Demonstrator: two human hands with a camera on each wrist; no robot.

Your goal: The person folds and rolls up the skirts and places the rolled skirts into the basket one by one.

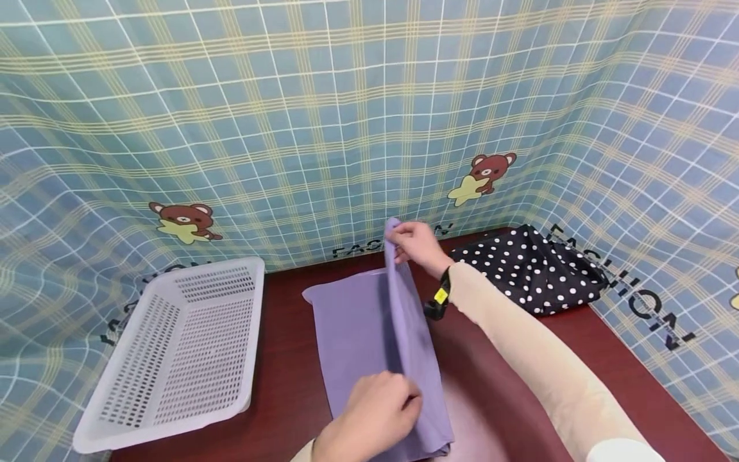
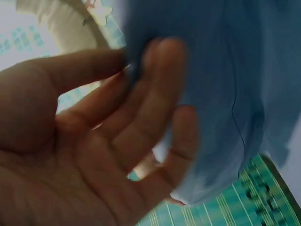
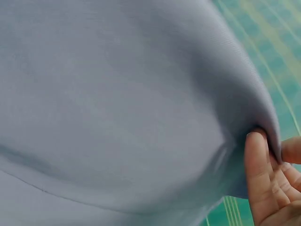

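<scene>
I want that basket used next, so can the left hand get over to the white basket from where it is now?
Probably yes. The left hand sits just right of the white basket, with only bare table between them. But it is pinching the purple cloth, so it would have to let go or drag it along.

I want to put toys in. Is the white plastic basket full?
No, the white plastic basket holds nothing in the head view.

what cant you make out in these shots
- Head view: the left hand has its fingertips tucked behind the purple cloth; the cloth's near edge is cut off by the frame.
- Left wrist view: blurred, the cloth fills most of it.
- Right wrist view: the cloth hides the table; the right hand is cut off at the corner.
- What the polka-dot fabric is.
</scene>
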